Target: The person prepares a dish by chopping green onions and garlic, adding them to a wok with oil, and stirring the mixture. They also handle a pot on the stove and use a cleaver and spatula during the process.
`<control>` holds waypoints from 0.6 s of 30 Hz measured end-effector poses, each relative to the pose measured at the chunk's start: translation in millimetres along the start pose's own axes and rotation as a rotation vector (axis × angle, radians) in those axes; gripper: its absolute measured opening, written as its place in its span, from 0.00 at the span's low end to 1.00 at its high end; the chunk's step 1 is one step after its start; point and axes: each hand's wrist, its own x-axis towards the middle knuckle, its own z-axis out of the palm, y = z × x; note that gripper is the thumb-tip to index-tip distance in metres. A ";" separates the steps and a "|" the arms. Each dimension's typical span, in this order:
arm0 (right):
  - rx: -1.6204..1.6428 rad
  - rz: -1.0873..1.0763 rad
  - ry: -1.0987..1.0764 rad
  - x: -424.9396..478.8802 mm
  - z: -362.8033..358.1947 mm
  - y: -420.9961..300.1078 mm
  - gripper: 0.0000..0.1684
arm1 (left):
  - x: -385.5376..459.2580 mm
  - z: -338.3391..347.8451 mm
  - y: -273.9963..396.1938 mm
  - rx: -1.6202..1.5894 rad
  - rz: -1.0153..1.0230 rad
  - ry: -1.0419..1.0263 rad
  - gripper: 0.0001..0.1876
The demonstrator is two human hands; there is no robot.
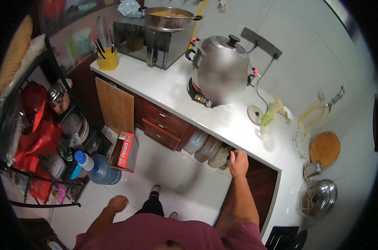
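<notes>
My right hand [239, 163] is just below the front edge of the white countertop [204, 118], beside a dark red cabinet panel [261, 178]. Its fingers look curled, and what they may hold is hidden. Close by under the counter are plastic containers [196, 142] and a wrapped bundle [218, 157]. My left hand [118, 203] hangs low over the tiled floor [151, 165], loosely closed, with no object showing in it. Nearest to it stands a large blue water bottle [103, 170] with a blue-topped cap. An open cardboard box [126, 153] is behind the bottle.
A lidded steel pot [201, 59], partly blurred, stands on an electric cooker [199, 98]. Farther left, a steamer pan [170, 23] rests on an oven [173, 47]. A laden black rack [67, 112] lines the left side. Lids [317, 198] are at the right wall.
</notes>
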 end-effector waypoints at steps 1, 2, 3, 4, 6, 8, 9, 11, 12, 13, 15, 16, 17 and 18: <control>0.000 0.037 0.016 26.6 23.7 0.4 0.14 | 19.4 -8.5 -4.8 0.013 -0.057 0.061 0.13; -0.019 0.022 0.043 49.1 40.4 -0.7 0.15 | 31.6 -29.2 5.2 -0.065 -0.091 0.163 0.11; -0.030 0.015 0.073 66.6 56.3 -2.6 0.17 | 39.3 -52.0 14.2 -0.131 -0.126 0.267 0.10; -0.034 0.007 0.102 78.6 72.9 -5.1 0.19 | 46.0 -64.7 13.7 -0.109 -0.098 0.378 0.06; -0.047 0.005 0.110 100.0 99.2 5.6 0.24 | 54.5 -96.6 33.0 -0.104 -0.172 0.433 0.07; -0.043 0.066 0.095 121.2 116.7 18.7 0.31 | 67.7 -116.7 45.2 -0.076 -0.124 0.539 0.09; -0.043 0.056 0.103 129.5 124.8 22.1 0.32 | 75.2 -129.9 55.7 -0.071 -0.109 0.526 0.11; -0.059 0.042 0.111 136.2 137.2 30.8 0.34 | 101.8 -162.2 96.4 -0.071 -0.074 0.484 0.13; -0.064 0.082 0.045 138.9 138.8 30.2 0.36 | 124.1 -176.8 115.5 -0.018 0.019 0.516 0.15; -0.069 0.099 0.025 140.1 140.8 30.3 0.36 | 152.1 -193.1 136.4 0.035 0.117 0.548 0.17; -0.082 0.136 -0.018 138.4 144.7 32.7 0.38 | 214.8 -213.1 179.6 0.011 0.254 0.666 0.18; -0.072 0.132 -0.014 137.7 146.4 35.0 0.38 | 253.1 -217.8 195.9 0.013 0.327 0.731 0.18; -0.071 0.133 -0.011 135.3 148.3 40.9 0.39 | 285.7 -230.1 225.9 0.043 0.339 0.769 0.18; -0.066 0.125 -0.008 135.5 148.4 43.5 0.40 | 319.8 -234.6 246.1 -0.019 0.362 0.803 0.19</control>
